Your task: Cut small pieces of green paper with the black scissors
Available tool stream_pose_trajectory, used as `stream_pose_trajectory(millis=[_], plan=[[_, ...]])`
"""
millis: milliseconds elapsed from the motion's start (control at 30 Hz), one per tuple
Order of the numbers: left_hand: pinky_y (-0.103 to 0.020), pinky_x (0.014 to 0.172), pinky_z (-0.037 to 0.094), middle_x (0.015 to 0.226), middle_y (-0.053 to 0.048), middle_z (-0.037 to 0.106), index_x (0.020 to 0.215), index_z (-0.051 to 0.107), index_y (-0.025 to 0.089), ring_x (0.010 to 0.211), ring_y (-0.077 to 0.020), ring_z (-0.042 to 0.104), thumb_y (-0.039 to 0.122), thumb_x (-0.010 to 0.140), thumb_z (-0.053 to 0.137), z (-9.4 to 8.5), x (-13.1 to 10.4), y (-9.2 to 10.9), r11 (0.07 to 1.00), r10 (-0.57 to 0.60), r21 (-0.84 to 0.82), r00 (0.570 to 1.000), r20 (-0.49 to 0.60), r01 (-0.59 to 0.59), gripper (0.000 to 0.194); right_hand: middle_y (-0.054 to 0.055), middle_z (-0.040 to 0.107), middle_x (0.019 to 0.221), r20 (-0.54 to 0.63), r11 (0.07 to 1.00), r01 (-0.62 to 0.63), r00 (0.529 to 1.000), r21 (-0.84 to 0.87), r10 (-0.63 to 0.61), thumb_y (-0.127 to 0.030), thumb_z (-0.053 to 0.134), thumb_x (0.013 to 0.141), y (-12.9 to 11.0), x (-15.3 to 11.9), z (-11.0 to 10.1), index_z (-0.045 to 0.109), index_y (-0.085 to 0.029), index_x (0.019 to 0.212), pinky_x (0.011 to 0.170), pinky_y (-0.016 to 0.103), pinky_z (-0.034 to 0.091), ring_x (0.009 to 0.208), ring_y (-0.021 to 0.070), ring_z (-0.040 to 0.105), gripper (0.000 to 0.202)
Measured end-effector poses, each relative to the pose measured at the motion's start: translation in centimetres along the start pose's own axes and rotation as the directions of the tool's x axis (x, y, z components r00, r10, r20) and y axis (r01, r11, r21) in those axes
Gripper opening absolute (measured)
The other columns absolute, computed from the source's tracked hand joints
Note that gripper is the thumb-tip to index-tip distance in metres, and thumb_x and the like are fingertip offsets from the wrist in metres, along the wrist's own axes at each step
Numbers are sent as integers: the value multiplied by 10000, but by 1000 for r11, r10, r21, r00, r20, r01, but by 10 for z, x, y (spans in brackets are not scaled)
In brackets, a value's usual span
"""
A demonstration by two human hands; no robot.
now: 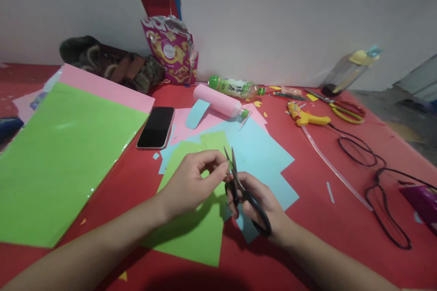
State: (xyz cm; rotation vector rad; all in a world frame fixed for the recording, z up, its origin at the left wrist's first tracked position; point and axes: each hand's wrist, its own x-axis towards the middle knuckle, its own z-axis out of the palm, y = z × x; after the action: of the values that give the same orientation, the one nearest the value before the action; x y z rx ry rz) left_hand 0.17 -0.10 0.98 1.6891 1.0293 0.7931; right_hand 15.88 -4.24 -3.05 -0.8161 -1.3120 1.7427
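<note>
My right hand holds a pair of black-handled scissors, its fingers through the loops and the blades slightly apart, pointing away from me. Close beside the blades, my left hand pinches thumb and forefinger together on a small piece of green paper, of which only a sliver shows between the blades. Under both hands lies a larger green sheet, overlapping light blue paper. Beyond them, a bottle wrapped in pink paper lies on its side, with a blue paper strip against it.
A phone and a stack of green and pink sheets lie left. To the right are a yellow glue gun with a looping cord, and larger scissors. A green-capped bottle, snack bag and clear bottle line the back.
</note>
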Motion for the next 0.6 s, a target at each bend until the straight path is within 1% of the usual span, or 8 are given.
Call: stream_pose_trajectory(millis=[100, 267, 433, 600], plan=[[-157, 511, 363, 557, 36, 495, 602, 475, 144, 523, -65, 448, 156, 769, 424, -3, 1, 1, 1000, -7, 27, 1000, 19, 7, 176, -15, 435, 690, 1, 1000, -10, 1000, 1, 10, -517, 543, 700, -1, 0, 0, 437, -181, 987, 511, 239, 308, 553, 90, 396, 455], [-169, 509, 350, 546, 40, 472, 591, 473, 148, 523, -72, 432, 162, 760, 421, -8, 3, 2, 993, 0, 118, 999, 54, -6, 178, -11, 437, 697, -6, 999, -41, 999, 0, 41, -515, 553, 691, -2, 1, 2, 441, -181, 972, 509, 241, 322, 549, 87, 398, 451], [-182, 507, 347, 538, 39, 448, 596, 469, 155, 526, -84, 424, 200, 762, 414, -11, 3, 2, 983, -20, 184, 997, 78, 5, 180, -12, 438, 695, -7, 999, -33, 999, -10, 33, -502, 563, 690, 1, 2, 1, 454, -187, 982, 498, 239, 326, 542, 87, 400, 443], [-187, 516, 353, 554, 29, 469, 599, 477, 156, 553, -96, 447, 227, 763, 417, -14, 4, 3, 973, -39, 230, 995, 96, 16, 188, -15, 441, 684, -27, 998, -57, 998, -15, 56, -495, 575, 682, 1, 1, 0, 464, -186, 974, 484, 231, 333, 537, 84, 404, 440]])
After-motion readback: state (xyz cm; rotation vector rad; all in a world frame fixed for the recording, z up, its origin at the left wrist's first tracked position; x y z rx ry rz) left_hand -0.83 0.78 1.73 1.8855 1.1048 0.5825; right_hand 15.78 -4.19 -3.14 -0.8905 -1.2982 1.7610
